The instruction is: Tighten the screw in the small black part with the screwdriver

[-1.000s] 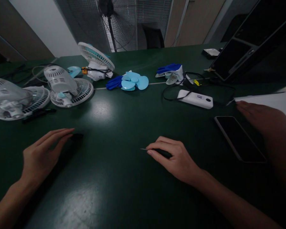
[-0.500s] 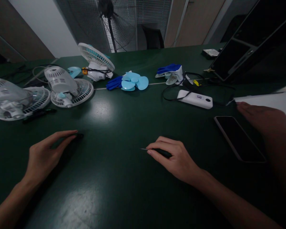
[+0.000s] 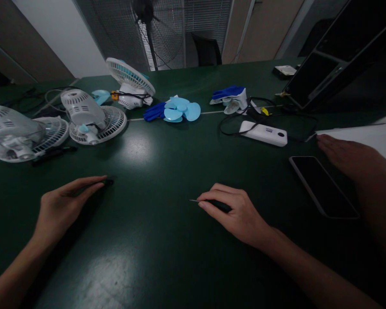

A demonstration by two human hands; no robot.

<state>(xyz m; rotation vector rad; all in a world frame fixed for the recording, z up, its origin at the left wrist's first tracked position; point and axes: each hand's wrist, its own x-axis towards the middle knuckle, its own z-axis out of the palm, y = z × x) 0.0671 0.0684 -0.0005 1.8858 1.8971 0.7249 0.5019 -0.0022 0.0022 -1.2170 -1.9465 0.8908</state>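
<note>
My left hand point(image 3: 62, 206) rests low over the dark green table point(image 3: 154, 249), thumb and fingertips pinched on a small black piece point(image 3: 108, 182) whose kind I cannot make out. My right hand point(image 3: 236, 212) is closed around the black handle of a small screwdriver point(image 3: 221, 206). Its thin metal shaft points left, nearly level with the tabletop. A wide stretch of table separates my two hands. To the right of my right hand lies a phone point(image 3: 323, 186) with a dark screen.
Another person's hand point(image 3: 357, 156) lies by a white sheet point(image 3: 366, 133) at right. Across the back stand several white fans point(image 3: 83, 113), a light blue fan blade point(image 3: 182, 110), blue-and-white gloves point(image 3: 230, 96) and a white power bank point(image 3: 263, 133) with a black cable. A black cabinet point(image 3: 324, 64) is behind.
My left hand has shifted very slightly to the right with the small black piece. The other person's hand has moved a little left; my right hand stays still.
</note>
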